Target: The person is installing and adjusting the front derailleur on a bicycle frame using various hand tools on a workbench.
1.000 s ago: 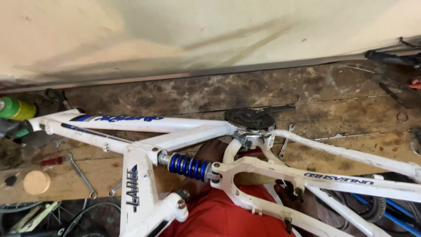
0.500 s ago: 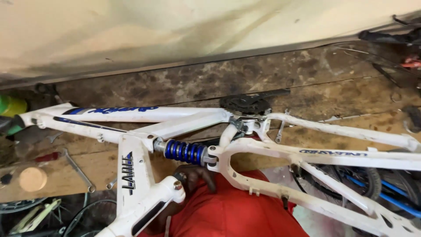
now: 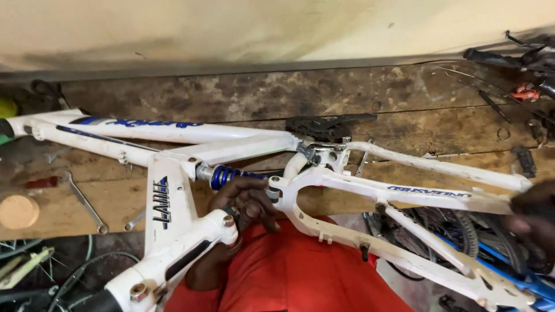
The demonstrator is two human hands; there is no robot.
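While the left hand's (image 3: 245,202) fingers curl around the blue shock (image 3: 228,175) where it meets the swingarm (image 3: 404,193), the white frame (image 3: 173,202) lies flat across the wooden bench (image 3: 260,98) (chainring (image 3: 321,126) up), steadied for reach. The right hand (image 3: 535,214) rests at the swingarm's far end; whether it grips I cannot tell.

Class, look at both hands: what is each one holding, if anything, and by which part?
The left hand grips the white bike frame at the blue shock spring. The right hand is at the rear stay's end; its grip cannot be told.
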